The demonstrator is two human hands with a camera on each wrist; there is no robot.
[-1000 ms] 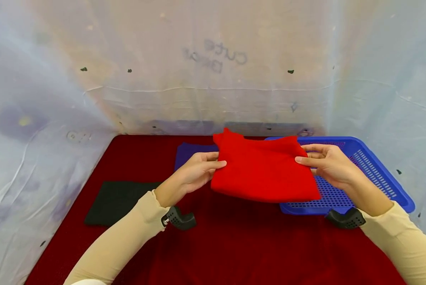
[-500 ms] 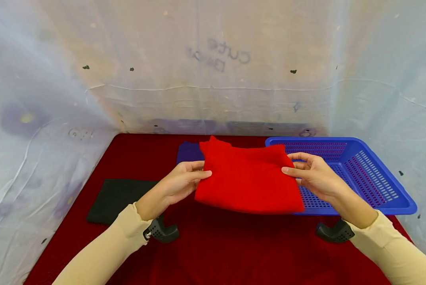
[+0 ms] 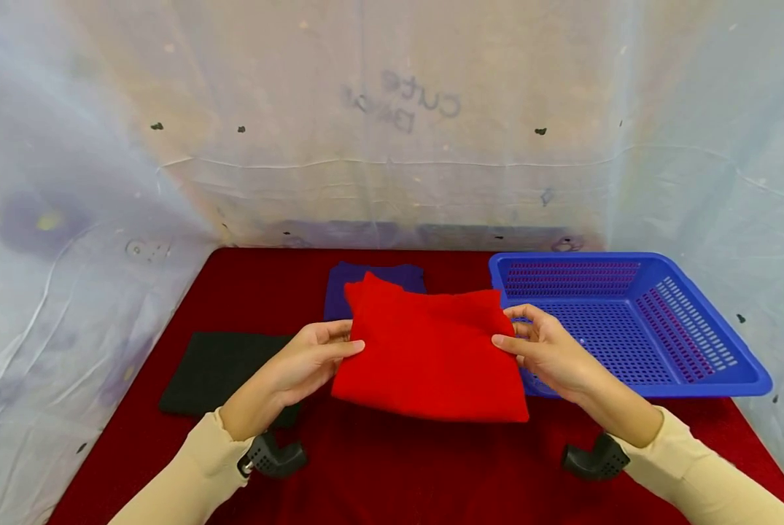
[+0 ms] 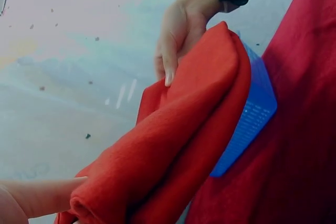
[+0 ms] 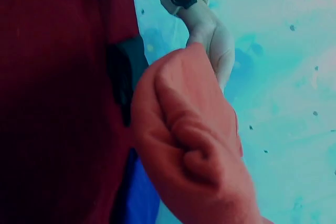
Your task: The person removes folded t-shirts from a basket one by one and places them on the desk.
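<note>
The red-covered table (image 3: pixel 392 474) fills the lower frame, with bare cloth along its near edge. At right centre, a blue basket (image 3: pixel 707 364) sits with its left rim beside the folded red cloth (image 3: pixel 427 357), held mid-frame. The left hand (image 3: pixel 303 364) and right hand (image 3: pixel 542 350) pinch its side edges, thumbs on top.

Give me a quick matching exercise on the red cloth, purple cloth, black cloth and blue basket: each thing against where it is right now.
Things:
1. red cloth
2. purple cloth
3. black cloth
4. blue basket

Places:
A. flat on the table, beside the left hand
B. at the table's right side, nothing in it
C. held folded between the left hand and the right hand
D. flat on the table behind the held cloth, partly hidden

Pairs: 1-C, 2-D, 3-A, 4-B
</note>
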